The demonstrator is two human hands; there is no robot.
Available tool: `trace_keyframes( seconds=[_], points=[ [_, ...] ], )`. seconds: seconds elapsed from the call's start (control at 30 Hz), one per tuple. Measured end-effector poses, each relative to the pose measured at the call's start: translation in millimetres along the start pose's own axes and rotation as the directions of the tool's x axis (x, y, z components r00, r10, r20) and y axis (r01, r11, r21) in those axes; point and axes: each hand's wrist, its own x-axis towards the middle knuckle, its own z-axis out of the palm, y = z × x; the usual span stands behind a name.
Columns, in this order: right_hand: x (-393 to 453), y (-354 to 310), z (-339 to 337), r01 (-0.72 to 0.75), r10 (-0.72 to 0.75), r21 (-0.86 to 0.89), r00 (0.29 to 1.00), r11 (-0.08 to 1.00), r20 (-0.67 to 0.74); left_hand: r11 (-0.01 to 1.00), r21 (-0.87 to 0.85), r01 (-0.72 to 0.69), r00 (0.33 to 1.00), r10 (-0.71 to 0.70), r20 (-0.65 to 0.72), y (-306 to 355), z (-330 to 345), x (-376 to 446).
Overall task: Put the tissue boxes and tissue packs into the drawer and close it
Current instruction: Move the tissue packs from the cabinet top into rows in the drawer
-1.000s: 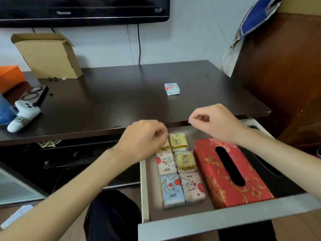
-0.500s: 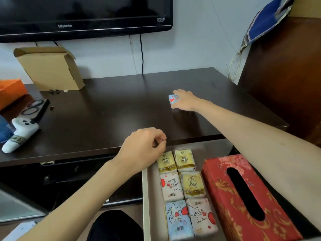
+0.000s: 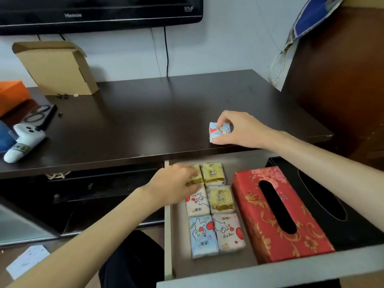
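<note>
My right hand (image 3: 241,129) grips a small light-blue tissue pack (image 3: 218,132) with a red heart, held just above the dark tabletop (image 3: 145,117) near its front edge. Below it the drawer (image 3: 245,275) stands pulled out. Inside lie several small tissue packs (image 3: 214,213) in two columns, a red patterned tissue box (image 3: 276,215) to their right, and a black tissue box (image 3: 324,196) beyond it. My left hand (image 3: 174,186) rests on the top-left yellow pack (image 3: 197,176), partly covering it; I cannot see whether it grips the pack.
A cardboard box (image 3: 56,69) leans on the wall at back left under a TV (image 3: 99,11). A white game controller (image 3: 22,140), a phone case (image 3: 39,116) and an orange box (image 3: 12,96) sit at the left. A wooden cabinet (image 3: 342,80) stands at right.
My right hand has closed on the blue pack and drawn it from mid-table toward the front edge. My left hand has dropped from above the drawer onto the top-left yellow pack.
</note>
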Motion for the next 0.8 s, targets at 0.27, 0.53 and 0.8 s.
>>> trace_keyframes(
  seconds=[0.27,0.53,0.8],
  points=[
    [-101.7,-18.5,22.6,0.142,-0.122,-0.190,0.986,0.971,0.116,0.997,0.043,-0.065,0.997,0.063,0.050,-6.2,15.5,-5.3],
    [-104.5,-14.0,64.1,0.170,-0.107,-0.261,0.966,0.950,0.237,0.994,0.034,-0.100,0.995,0.099,0.025,-6.4,18.3,-6.2],
    [-104.1,-15.5,77.8,0.195,-0.141,-0.296,0.971,0.935,0.193,0.995,0.049,-0.092,0.995,0.093,-0.021,-4.9,22.8,-8.2]
  ],
)
